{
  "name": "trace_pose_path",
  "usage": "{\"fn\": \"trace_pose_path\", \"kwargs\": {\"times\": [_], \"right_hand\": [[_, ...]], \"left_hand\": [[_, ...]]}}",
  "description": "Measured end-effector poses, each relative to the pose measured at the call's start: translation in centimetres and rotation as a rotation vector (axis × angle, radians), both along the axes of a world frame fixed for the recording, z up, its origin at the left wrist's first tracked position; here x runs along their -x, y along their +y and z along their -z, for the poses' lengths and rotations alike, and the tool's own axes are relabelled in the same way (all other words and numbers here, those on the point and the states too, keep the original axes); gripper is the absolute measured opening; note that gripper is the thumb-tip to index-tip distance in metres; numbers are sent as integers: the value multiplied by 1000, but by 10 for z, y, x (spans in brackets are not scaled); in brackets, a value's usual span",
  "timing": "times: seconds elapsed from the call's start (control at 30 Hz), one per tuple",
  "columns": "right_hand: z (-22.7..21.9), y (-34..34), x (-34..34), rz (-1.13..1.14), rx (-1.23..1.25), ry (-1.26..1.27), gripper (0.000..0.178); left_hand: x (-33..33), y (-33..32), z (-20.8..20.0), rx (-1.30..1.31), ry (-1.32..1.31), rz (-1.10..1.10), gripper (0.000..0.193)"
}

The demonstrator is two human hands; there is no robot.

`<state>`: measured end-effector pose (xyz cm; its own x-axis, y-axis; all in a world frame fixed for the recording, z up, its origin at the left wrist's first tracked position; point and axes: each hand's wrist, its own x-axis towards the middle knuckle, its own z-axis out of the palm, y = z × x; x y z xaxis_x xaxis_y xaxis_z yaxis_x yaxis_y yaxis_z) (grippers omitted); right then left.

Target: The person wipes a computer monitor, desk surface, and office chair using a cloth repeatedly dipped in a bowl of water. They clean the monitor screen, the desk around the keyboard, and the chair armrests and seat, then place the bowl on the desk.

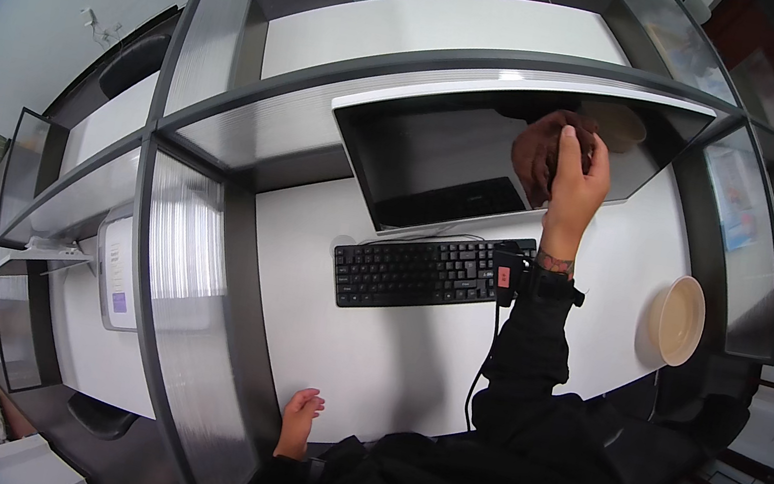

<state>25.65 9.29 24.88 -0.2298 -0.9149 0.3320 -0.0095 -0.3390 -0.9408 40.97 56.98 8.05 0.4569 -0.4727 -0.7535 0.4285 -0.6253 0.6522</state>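
Observation:
My right hand [579, 181] is raised in front of the dark screen of a monitor [441, 159], near its right part. Its fingers are bent and drawn together at the glass, and what they hold, if anything, is hidden. A brownish reflection of the hand shows in the screen. Below the monitor lies a black keyboard [427, 274], its right end beside my right wrist, which wears a black strap with a small device and a cable. My left hand [299, 421] hovers by the desk's front left edge, fingers loosely bent and apart from any object.
A round beige bowl [676, 320] stands at the right edge of the white desk [292, 328]. Grey-framed partitions [191, 262] enclose the desk on the left, back and right. Neighbouring desks lie beyond, one holding a whitish flat container [117, 270].

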Motion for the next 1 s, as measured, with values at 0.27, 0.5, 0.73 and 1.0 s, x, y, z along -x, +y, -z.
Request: {"fn": "trace_pose_path", "kwargs": {"times": [0.27, 0.5, 0.73, 1.0], "right_hand": [[0, 51, -74, -252, 1, 82, 25], [12, 77, -95, -366, -27, 181, 26], [30, 25, -27, -157, -50, 110, 22], [69, 16, 5, -35, -138, 32, 26]], "left_hand": [[-3, 6, 0, 17, -18, -30, 27], [-1, 13, -1, 5, -35, -48, 27], [-1, 13, 6, 9, -35, -19, 27], [4, 12, 2, -1, -14, -8, 26]]}}
